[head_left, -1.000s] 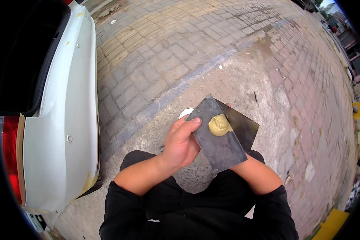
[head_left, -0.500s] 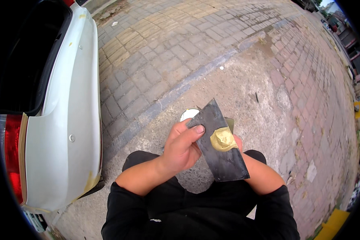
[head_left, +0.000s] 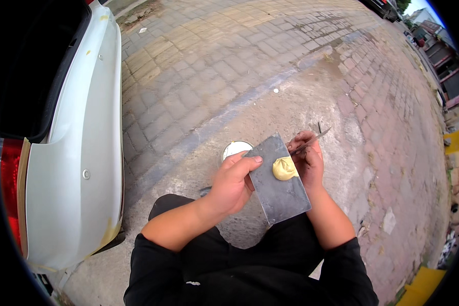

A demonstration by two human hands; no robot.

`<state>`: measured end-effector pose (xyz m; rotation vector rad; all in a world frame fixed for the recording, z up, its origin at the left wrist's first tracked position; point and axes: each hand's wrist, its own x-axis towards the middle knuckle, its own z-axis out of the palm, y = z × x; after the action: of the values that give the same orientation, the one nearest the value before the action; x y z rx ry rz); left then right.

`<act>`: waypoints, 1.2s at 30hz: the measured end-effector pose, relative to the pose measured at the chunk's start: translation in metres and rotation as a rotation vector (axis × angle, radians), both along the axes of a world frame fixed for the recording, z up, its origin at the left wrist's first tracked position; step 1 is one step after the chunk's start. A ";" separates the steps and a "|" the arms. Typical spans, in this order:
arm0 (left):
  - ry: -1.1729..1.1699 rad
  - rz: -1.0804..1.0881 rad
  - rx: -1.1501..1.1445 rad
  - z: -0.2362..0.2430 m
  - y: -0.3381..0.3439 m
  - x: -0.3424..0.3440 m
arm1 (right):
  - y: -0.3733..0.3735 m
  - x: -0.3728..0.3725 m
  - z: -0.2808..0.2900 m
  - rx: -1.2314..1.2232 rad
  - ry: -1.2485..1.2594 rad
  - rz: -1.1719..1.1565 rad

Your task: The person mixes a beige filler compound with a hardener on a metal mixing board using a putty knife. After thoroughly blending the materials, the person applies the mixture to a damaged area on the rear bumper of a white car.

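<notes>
My left hand point(head_left: 232, 183) is closed on the left edge of a dark grey rectangular mixing board point(head_left: 281, 201), its thumb lying on top. A mound of yellow putty point(head_left: 284, 169) sits near the board's right edge. Just beyond that edge, my right hand point(head_left: 312, 166) grips a thin, flat putty spreader point(head_left: 317, 137), seen almost edge-on and tilted up to the right. The spreader is apart from the putty. Behind the board, on the ground, stands a round container with a white top point(head_left: 236, 148), partly hidden by the board and my left hand.
On the left stands a white car's rear bumper point(head_left: 71, 199) with a red tail light point(head_left: 11, 188) and yellowish patches. My knees flank the board. Concrete and brick paving point(head_left: 188, 102) stretch ahead. A yellow object point(head_left: 422, 285) lies at the lower right.
My right hand has come out from behind the board to its right side, bringing the spreader into view. The board has tilted and shifted slightly, and the putty looks more rounded.
</notes>
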<state>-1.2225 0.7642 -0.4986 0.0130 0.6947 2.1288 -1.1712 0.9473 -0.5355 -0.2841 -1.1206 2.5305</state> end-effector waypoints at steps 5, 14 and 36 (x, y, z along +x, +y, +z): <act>0.023 -0.185 -0.016 -0.001 0.003 0.002 | 0.011 0.000 -0.010 0.361 -0.057 0.010; 0.073 -0.197 0.074 0.002 0.002 -0.009 | 0.012 -0.007 -0.004 0.036 -0.025 0.407; 0.168 -0.261 -0.139 -0.049 0.024 0.040 | 0.006 -0.019 -0.019 -0.438 0.321 0.677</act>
<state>-1.1826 0.7884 -0.5473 0.1991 0.8882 1.8401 -1.1904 0.9536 -0.5544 0.4668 -0.5834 3.2385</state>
